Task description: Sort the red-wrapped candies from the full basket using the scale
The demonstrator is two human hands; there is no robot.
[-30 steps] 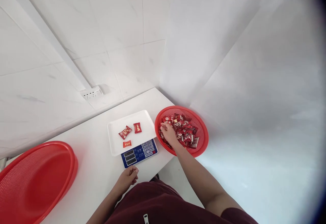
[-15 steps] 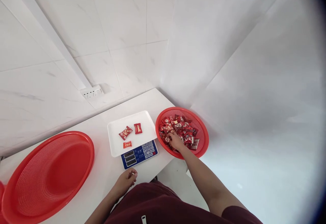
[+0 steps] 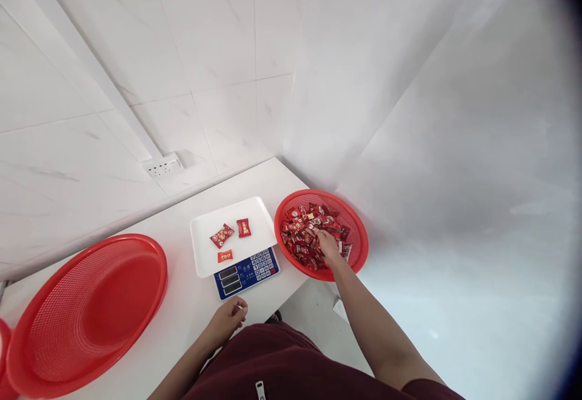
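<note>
- Currently, I have the right hand (image 3: 328,247) down in a red mesh basket (image 3: 361,233), its fingers on the heap of wrapped sweets (image 3: 309,259); I cannot tell whether they grasp one.
- My left hand (image 3: 227,320) sits just in front of the price-computing scale (image 3: 248,274), fingers relaxed and part-curled, holding nothing that I can see.
- On the white scale tray (image 3: 255,207) lie three sweets, apart from each other: a patterned red packet (image 3: 222,236), a plain red packet (image 3: 244,228) and a smaller orange-red packet (image 3: 225,256) nearest the front rim.
- A second red mesh basket (image 3: 113,291) stands to the left on the white desk (image 3: 182,303).
- The sweets' basket seems to jut past the desk's edge, and its support is hidden from me; pressing hard on its outer side could, I judge, tip it.
- Its rim meets the tray's side in my view, though I cannot confirm contact; if they touch, the weighing could be skewed.
- Overlapping, slick wrappers could bring up two sweets instead of one.
- A careless left-hand shift could bump the keypad (image 3: 262,265).
</note>
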